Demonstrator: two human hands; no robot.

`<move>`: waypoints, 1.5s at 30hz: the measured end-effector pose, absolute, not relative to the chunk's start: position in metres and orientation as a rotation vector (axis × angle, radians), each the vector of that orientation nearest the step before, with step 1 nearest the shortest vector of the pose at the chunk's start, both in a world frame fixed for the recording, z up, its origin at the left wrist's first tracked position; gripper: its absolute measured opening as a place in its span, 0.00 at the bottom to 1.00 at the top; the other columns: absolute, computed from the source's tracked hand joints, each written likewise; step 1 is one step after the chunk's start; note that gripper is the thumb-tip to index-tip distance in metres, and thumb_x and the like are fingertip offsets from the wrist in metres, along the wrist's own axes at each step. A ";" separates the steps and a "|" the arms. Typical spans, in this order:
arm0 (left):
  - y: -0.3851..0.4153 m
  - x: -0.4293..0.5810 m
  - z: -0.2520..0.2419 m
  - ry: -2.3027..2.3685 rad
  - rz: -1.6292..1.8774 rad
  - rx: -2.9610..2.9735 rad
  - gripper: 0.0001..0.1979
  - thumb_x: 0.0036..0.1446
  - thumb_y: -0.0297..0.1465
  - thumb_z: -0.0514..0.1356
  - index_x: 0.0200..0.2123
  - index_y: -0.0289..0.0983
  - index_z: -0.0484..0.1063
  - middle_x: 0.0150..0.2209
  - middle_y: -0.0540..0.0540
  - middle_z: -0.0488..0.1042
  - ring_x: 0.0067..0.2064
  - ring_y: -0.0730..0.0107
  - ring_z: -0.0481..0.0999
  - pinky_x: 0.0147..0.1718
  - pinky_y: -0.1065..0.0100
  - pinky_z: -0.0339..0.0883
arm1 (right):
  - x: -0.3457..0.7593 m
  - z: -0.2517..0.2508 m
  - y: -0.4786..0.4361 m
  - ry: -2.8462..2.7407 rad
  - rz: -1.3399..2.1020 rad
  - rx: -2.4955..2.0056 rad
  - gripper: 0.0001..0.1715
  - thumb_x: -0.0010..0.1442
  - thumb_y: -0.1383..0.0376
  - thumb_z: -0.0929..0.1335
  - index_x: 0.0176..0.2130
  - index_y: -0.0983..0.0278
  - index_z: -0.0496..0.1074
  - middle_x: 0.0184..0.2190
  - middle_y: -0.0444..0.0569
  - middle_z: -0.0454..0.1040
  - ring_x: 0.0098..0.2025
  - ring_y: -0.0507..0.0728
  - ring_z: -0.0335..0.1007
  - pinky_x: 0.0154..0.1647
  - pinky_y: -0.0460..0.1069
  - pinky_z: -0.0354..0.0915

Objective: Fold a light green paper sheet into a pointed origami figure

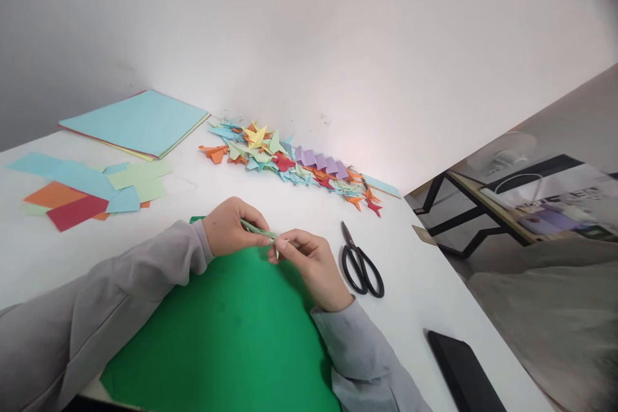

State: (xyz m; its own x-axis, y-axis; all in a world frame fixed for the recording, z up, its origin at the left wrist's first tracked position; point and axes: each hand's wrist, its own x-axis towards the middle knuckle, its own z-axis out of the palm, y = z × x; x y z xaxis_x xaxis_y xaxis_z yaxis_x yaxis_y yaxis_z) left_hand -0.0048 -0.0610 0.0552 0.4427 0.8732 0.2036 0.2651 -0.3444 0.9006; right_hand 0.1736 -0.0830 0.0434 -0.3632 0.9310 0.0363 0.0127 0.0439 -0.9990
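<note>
folded paper [255, 228] running left to right

the left hand [234, 226] is pinching its left part, the right hand [311, 262] its right tip; neither is sitting nearer. its long axis is sloping slightly nearer rightward, over the green sheet [232, 322].

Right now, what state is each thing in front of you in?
Pale green paper: folded narrow
Left hand: pinching that paper
Right hand: pinching it too
Scissors: blades closed, untouched
Sheet stack: flat, edges slightly offset
Loose pieces: flat, overlapping
Paper shapes: folded, heaped
Green mat: spread below both hands
Black device: lying flat, power state unclear
</note>
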 end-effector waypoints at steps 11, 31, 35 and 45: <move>-0.062 -0.003 0.050 0.851 1.069 2.006 0.05 0.43 0.23 0.59 0.24 0.34 0.76 0.26 0.45 0.77 0.29 0.70 0.74 0.28 0.71 0.67 | 0.166 0.042 -0.086 -1.008 1.804 -0.981 0.12 0.46 0.61 0.72 0.24 0.66 0.68 0.20 0.45 0.74 0.22 0.49 0.69 0.26 0.44 0.65; -0.064 -0.002 0.057 0.947 1.197 1.970 0.04 0.44 0.25 0.59 0.23 0.34 0.75 0.26 0.45 0.77 0.28 0.70 0.75 0.28 0.71 0.68 | 0.165 0.042 -0.092 -1.387 0.989 -1.013 0.09 0.54 0.62 0.67 0.38 0.58 0.67 0.38 0.47 0.70 0.39 0.54 0.66 0.35 0.48 0.65; -0.063 -0.002 0.056 0.976 1.221 1.931 0.04 0.43 0.25 0.60 0.22 0.33 0.75 0.25 0.44 0.77 0.28 0.70 0.75 0.26 0.71 0.68 | 0.166 0.041 -0.093 -1.578 0.777 -0.955 0.07 0.54 0.66 0.67 0.35 0.58 0.73 0.38 0.49 0.70 0.43 0.56 0.65 0.37 0.50 0.64; -0.065 0.000 0.055 0.964 1.221 1.884 0.03 0.44 0.24 0.60 0.23 0.33 0.75 0.25 0.44 0.77 0.28 0.69 0.75 0.26 0.71 0.68 | 0.164 0.039 -0.090 -1.387 1.100 -1.000 0.07 0.48 0.68 0.71 0.31 0.58 0.77 0.31 0.45 0.76 0.34 0.55 0.70 0.35 0.50 0.65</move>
